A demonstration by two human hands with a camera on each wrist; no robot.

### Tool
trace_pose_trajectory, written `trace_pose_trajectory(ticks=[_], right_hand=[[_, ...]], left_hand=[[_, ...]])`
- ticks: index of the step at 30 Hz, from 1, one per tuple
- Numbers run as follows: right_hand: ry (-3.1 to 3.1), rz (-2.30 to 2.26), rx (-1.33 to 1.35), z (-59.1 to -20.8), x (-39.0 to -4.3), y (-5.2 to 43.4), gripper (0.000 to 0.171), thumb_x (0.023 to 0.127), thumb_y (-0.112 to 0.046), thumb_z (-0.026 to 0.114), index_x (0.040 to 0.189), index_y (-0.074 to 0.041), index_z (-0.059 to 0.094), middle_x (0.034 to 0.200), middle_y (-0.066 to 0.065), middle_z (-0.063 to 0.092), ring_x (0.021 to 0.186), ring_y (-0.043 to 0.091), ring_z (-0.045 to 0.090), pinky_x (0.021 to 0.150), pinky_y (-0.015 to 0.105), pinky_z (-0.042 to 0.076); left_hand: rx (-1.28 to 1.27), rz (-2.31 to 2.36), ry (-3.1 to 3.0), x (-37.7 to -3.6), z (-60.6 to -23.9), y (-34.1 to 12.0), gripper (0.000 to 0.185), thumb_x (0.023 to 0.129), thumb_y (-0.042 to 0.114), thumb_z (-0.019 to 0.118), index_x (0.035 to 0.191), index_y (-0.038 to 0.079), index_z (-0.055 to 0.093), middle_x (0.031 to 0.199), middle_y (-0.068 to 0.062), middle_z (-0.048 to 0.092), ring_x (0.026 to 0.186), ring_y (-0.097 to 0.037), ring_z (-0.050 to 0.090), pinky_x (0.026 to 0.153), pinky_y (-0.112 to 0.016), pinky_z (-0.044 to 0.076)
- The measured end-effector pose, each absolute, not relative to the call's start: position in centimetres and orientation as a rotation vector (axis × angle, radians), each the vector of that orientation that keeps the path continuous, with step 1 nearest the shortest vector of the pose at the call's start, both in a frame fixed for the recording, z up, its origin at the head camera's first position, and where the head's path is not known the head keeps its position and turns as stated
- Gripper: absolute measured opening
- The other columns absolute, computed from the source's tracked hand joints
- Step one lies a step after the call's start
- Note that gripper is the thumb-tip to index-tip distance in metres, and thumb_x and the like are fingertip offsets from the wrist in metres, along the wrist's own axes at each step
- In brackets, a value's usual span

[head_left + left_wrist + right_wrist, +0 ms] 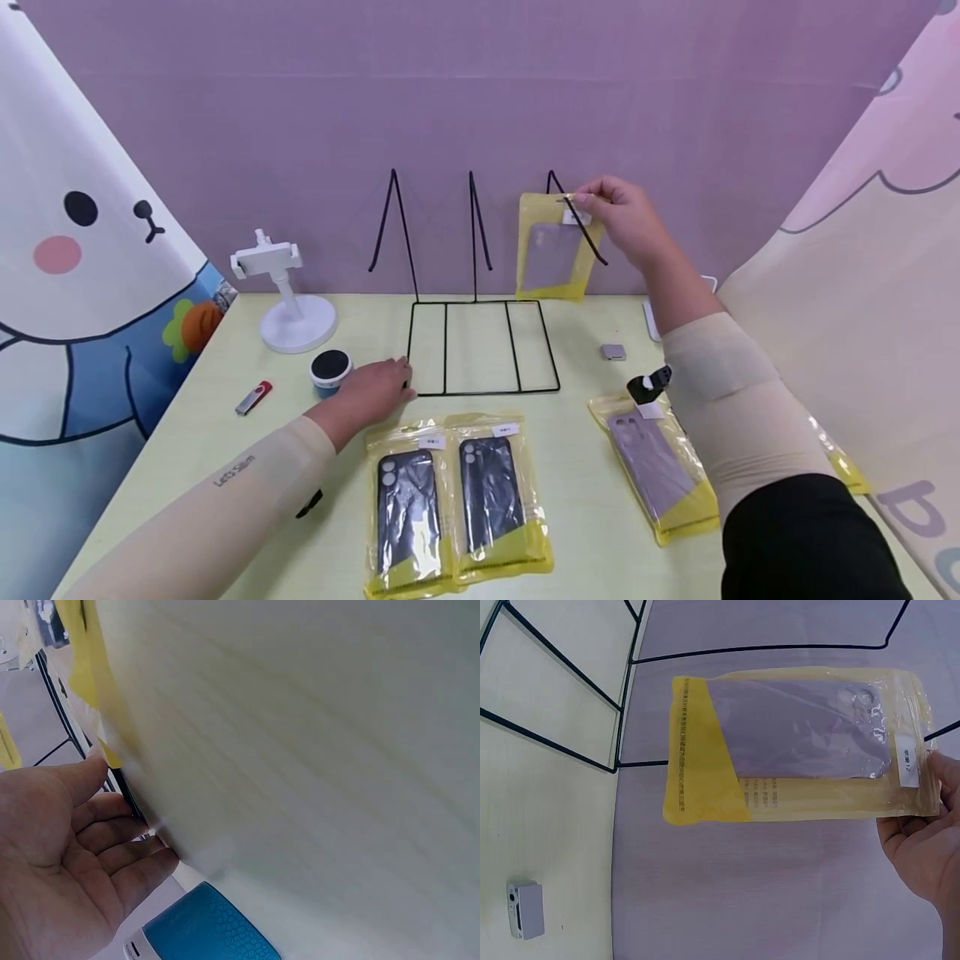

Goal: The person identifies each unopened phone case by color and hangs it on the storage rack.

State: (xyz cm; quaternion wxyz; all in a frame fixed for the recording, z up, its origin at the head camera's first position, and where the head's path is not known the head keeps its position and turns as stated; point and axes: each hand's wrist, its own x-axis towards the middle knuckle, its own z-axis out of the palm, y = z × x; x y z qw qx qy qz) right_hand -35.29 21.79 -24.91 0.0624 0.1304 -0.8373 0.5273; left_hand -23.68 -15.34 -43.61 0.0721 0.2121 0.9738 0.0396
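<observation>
The yellow pouch (pixel 547 254) with its purple phone case hangs upright at the right prong (pixel 592 242) of the black wire rack (pixel 475 300), its top edge pinched in the right hand's (pixel 628 218) grip. The left hand (pixel 369 390) holds the base's near left corner between thumb and fingers. On the counter (pixel 585 467), 2 dark-case pouches (pixel 450 508) lie in front, another pouch (pixel 656 471) to the right.

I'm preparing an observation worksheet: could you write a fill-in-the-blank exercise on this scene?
The ____ hand holds a yellow pouch up at the wire rack.
The rack has ____ hooks.
In front of the rack, ____ dark phone cases lie side by side.
The phone stand is ____.

Missing words: right; three; two; white.
</observation>
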Motion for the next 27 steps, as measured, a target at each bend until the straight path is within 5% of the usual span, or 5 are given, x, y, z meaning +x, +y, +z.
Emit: trace_pose_trajectory(ticks=[8, 19, 23, 27], right_hand=[[-2.540, 1.587, 0.329, -24.6, -36.0, 21.7, 0.025, 0.097, -0.035, 0.061, 0.107, -0.013, 0.065, 0.106, -0.005, 0.060, 0.106, 0.015, 0.048, 0.092, 0.033, 0.038], [-2.538, 1.597, 0.298, -25.0, -36.2, 21.4, 0.022, 0.097, -0.033, 0.062, 0.107, -0.013, 0.065, 0.100, -0.003, 0.060, 0.098, 0.019, 0.051, 0.088, 0.035, 0.042], [-2.473, 1.627, 0.344, -25.1, -36.1, 21.9, 0.031, 0.098, -0.031, 0.060, 0.121, -0.010, 0.059, 0.106, -0.003, 0.057, 0.097, 0.014, 0.050, 0.085, 0.032, 0.042], [-2.398, 1.668, 0.368, -25.3, -35.4, 23.0, 0.048, 0.098, -0.029, 0.060, 0.139, -0.009, 0.045, 0.121, -0.002, 0.053, 0.106, 0.011, 0.051, 0.097, 0.035, 0.045]], left_hand=[[0.642, 0.117, 2.931, -24.0, -44.0, -15.1, 0.031, 0.100, 0.033, 0.056, 0.115, 0.006, 0.062, 0.148, -0.019, 0.047, 0.134, -0.039, 0.046, 0.104, -0.053, 0.046], [0.625, 0.122, 2.925, -23.8, -43.9, -15.3, 0.031, 0.100, 0.032, 0.057, 0.115, 0.007, 0.063, 0.148, -0.018, 0.047, 0.135, -0.039, 0.046, 0.104, -0.054, 0.046], [0.639, 0.123, 2.938, -23.8, -43.9, -15.2, 0.033, 0.100, 0.033, 0.057, 0.118, 0.005, 0.062, 0.148, -0.019, 0.047, 0.134, -0.039, 0.046, 0.104, -0.054, 0.046], [0.638, 0.123, 2.929, -23.7, -44.0, -15.2, 0.037, 0.099, 0.033, 0.057, 0.123, 0.004, 0.060, 0.148, -0.019, 0.046, 0.134, -0.040, 0.046, 0.103, -0.055, 0.046]])
